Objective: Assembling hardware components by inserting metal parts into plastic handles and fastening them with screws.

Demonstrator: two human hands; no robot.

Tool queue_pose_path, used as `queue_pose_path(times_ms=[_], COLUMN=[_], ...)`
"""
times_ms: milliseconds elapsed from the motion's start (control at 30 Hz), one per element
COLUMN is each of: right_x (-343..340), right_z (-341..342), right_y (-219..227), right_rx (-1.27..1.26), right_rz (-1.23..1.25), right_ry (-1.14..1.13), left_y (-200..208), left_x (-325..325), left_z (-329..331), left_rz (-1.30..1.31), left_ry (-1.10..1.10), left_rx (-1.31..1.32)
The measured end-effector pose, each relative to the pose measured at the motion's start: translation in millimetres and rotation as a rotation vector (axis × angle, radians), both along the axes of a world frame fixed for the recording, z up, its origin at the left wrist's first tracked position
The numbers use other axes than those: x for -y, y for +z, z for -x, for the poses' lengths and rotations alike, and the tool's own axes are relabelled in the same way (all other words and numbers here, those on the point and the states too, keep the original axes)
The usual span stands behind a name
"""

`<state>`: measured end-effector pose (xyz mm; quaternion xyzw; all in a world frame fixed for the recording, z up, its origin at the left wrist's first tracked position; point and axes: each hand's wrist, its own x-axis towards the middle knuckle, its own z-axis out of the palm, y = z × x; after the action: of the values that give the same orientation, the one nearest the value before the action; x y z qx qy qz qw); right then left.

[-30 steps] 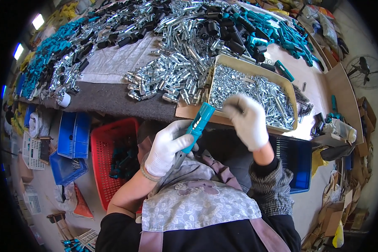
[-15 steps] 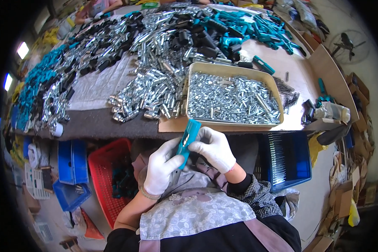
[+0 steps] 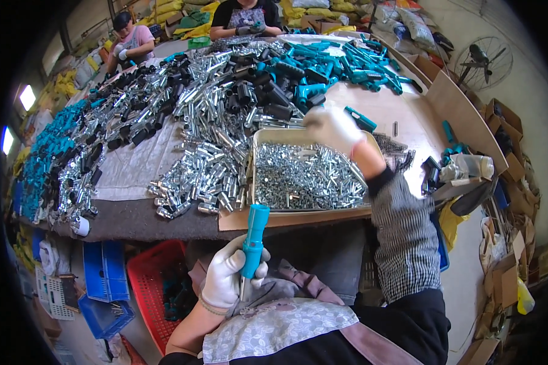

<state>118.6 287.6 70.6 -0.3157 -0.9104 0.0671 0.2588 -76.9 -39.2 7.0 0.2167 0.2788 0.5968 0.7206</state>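
In front of my lap, my left hand (image 3: 223, 280), in a white glove, is closed round a teal plastic tool handle (image 3: 255, 243). The handle stands nearly upright, with a thin metal rod showing at its lower end. My right hand (image 3: 333, 129), also gloved, is stretched over the far side of a cream tray (image 3: 310, 212); motion smears its fingers. Small shiny metal pins and short cylinders (image 3: 304, 176) fill the tray. Black sleeves (image 3: 278, 112) and teal handles (image 3: 310, 92) lie near that hand. Whether it touches or holds any of them I cannot make out.
Chrome metal parts (image 3: 201, 179) are heaped left of the tray. Small springs (image 3: 391, 146) lie to its right. Beneath the table edge are a red basket (image 3: 141, 280) and blue bins (image 3: 103, 271). Two people (image 3: 249, 21) work across the table.
My right hand has let go of the teal handle and reached forward over the tray. My left hand has turned the handle more upright. The view has tilted up, showing more of the far side.
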Motion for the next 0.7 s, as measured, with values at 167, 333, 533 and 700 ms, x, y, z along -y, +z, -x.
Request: queue_pose_path(times_ms=[167,333,533,700], right_x=[-160.8,-166.1,-83.8,15.3], right_z=[-23.6,10.0,17.9,6.1], right_y=[-20.3,-56.3,-23.7,-5.8], right_rx=[0.167,0.058,0.092,-0.125], right_rz=[0.144,0.404,0.245,0.141], right_ry=[-0.507,-0.467,-0.2,-0.057], left_y=[1.6,3.4,-1.8,6.3], left_x=[-0.5,-1.8,-3.0,2.8], left_z=[-1.0,0.7,3.2,1.0], left_rz=[0.037,0.06,0.022,0.018], left_ry=[0.007,0.081,0.014,-0.021], left_rx=[0.03,-0.002,0.071,0.037])
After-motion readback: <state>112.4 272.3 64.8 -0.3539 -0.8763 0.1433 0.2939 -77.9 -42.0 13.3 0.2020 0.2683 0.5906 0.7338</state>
